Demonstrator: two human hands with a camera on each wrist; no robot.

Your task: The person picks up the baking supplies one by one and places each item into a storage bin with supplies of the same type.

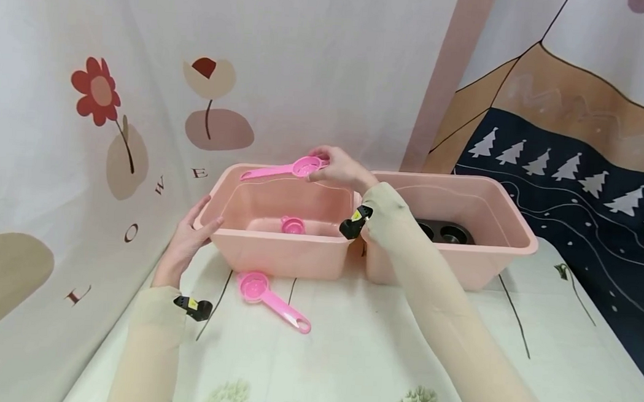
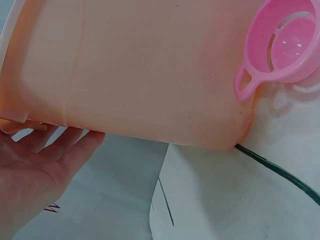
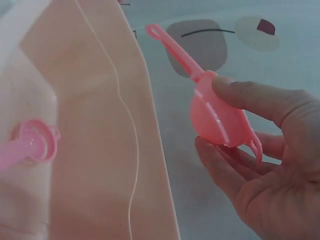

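My right hand [image 1: 338, 165] pinches a pink egg separator [image 1: 306, 166] by its slotted cup, above the back rim of the left pink bin [image 1: 281, 238]. In the right wrist view, the thumb lies on one side of the cup and fingers on the other, with the handle pointing away. My left hand [image 1: 186, 242] holds that bin at its front left corner; in the left wrist view some fingertips are hidden by the bin. A second pink egg separator [image 1: 293, 225] is inside the bin, partly hidden by the front wall. Outside, a third egg separator [image 1: 254, 286] lies on the cloth.
A second pink bin [image 1: 463, 249] stands to the right, close to the first, with a dark muffin pan [image 1: 439, 231] inside. My right forearm crosses in front of it. Printed cloth [image 1: 335, 73] hangs behind the bins and along the left side.
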